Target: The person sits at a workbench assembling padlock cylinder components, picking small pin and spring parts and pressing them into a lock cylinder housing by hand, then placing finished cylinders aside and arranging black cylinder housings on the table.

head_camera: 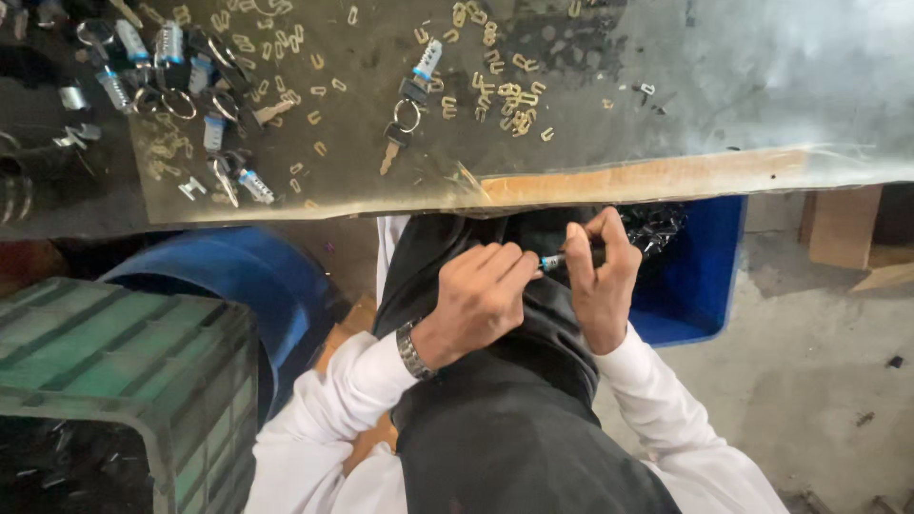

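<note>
Fingers of both hands hide most of the lock (pixel 555 259), held over the lap below the table (pixel 666 176). Left hand (pixel 481 295) pinches its blue-banded end; right hand (pixel 602 276) grips the dark body.

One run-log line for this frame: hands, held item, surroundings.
left hand: pinching small lock cylinder | right hand: gripping same cylinder, over lap | table: keyed cylinders, loose clips | blue bin right

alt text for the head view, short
Seen from above, a seated person's left hand and right hand pinch a small blue-tipped lock cylinder over the lap. Ahead, a worktable holds keyed cylinders and scattered brass clips; a green crate sits left.
</note>
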The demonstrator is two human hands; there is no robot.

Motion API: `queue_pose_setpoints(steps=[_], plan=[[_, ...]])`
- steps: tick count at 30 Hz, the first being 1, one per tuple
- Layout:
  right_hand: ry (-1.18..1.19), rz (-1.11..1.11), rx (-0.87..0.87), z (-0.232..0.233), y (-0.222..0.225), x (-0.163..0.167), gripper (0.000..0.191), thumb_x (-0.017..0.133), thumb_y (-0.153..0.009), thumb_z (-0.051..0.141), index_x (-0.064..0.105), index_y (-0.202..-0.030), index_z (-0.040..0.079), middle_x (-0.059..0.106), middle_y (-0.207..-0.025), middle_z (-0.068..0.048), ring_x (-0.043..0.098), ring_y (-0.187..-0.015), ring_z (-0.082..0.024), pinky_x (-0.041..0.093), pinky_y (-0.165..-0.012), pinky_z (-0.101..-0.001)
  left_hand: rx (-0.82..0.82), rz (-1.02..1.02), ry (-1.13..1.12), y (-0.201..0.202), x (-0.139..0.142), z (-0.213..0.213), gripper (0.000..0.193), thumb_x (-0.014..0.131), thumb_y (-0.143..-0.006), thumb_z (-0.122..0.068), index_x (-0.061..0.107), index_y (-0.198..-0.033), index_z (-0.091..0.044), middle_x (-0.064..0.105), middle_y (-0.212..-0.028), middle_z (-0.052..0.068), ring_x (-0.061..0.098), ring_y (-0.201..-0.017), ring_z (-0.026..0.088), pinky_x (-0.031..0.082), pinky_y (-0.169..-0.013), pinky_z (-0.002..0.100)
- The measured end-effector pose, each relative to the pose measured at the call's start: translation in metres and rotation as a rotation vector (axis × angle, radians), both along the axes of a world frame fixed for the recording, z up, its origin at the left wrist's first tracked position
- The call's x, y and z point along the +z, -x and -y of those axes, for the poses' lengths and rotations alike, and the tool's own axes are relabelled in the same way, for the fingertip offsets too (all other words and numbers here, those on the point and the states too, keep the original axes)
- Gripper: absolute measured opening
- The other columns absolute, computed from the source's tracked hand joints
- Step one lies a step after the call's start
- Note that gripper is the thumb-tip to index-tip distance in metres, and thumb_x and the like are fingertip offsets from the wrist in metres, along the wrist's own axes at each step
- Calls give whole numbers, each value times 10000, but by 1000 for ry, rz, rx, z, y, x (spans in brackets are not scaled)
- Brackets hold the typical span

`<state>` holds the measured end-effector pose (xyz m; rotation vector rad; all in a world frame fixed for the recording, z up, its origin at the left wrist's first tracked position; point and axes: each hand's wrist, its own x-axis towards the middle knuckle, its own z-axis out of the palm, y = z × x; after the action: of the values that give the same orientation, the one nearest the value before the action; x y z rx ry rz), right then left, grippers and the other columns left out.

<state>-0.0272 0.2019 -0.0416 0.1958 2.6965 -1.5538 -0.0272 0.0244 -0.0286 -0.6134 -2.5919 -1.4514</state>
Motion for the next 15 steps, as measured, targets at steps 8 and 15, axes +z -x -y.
queue_pose_setpoints(steps=[8,15], plan=[[757,237,-139,7,-4,20,241,458,-1108,259,411,-931,102,497,-682,-38,323,-510,-40,256,-429,-208,-71,867,-717,-10,-34,3,130,739,-964,-98,736,-970,32,674,-757,35,601,-657,67,492,-603,234],[893,166,-190,23,-5,20,258,428,-1132,305,398,-983,97,498,-720,-76,345,-539,-74,271,-434,-226,12,1053,-1043,-26,-39,0,157,711,-997,-115,722,-1004,42,673,-811,12,611,-719,54,506,-638,220]])
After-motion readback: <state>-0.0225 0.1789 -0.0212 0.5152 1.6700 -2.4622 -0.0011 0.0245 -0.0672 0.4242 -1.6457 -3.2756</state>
